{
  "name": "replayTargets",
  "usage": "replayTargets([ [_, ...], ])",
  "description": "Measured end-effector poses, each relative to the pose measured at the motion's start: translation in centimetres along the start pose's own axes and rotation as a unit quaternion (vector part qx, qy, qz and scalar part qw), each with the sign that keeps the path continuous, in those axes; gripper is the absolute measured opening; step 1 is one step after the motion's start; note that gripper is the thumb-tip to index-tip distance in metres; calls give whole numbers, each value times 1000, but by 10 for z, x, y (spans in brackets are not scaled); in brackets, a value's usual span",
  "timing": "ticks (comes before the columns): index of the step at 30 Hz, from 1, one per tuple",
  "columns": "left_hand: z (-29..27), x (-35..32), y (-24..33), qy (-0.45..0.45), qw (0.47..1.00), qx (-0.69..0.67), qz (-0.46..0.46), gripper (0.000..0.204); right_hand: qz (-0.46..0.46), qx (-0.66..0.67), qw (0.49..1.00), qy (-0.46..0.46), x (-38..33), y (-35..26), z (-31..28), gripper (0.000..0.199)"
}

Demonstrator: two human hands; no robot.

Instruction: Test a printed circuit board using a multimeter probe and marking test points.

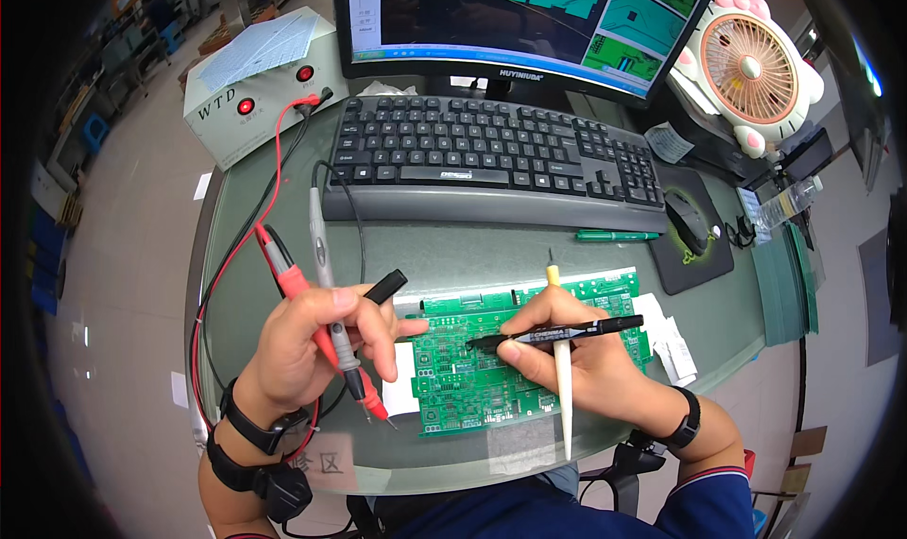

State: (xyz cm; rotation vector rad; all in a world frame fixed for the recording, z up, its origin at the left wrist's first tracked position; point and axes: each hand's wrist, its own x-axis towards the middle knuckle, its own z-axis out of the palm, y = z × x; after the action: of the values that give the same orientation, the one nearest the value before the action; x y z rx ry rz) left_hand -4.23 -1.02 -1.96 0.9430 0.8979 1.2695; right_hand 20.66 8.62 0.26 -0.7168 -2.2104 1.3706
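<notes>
A green circuit board [468, 383] lies on the table in front of me. My left hand [293, 350] is closed round a red test probe [292, 279] and a grey test probe [318, 237], their tips pointing down beside the board's left edge. A black pen cap [386, 287] sticks out between its fingers. In my right hand [595, 364] is a black marker pen [614, 325], its left end at the board's surface. A white-handled pointed tool [564, 397] with a yellow collar is also in that hand, tip facing away from me.
Beyond the board are a black keyboard [482, 152], a green pen [619, 237] and a monitor [510, 29]. A white power box [260, 90] with red lights stands far left, leads attached. Right are a mouse [687, 220], a bottle [789, 204], a fan [749, 67] and white papers [673, 348].
</notes>
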Motion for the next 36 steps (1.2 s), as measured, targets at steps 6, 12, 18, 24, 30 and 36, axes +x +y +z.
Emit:
replayTargets([
  [6,-9,-4,4,-6,1000,-7,30,56,25,164,983,74,-4,0,-44,17],
  [12,-24,-4,13,98,994,-43,-18,42,-32,1,992,125,-31,26,-111,19],
  [18,-16,2,15,106,974,161,-118,38,-79,-305,948,-54,-60,32,-117,62],
  [24,-1,4,10,103,948,261,-152,41,-113,-338,934,-5,-70,33,-111,54],
  [30,2,-3,3,99,965,217,-113,34,-107,-355,928,21,-76,33,-108,46],
  [36,7,-2,4,91,966,213,-114,38,-114,-349,930,29,-78,35,-107,44],
])
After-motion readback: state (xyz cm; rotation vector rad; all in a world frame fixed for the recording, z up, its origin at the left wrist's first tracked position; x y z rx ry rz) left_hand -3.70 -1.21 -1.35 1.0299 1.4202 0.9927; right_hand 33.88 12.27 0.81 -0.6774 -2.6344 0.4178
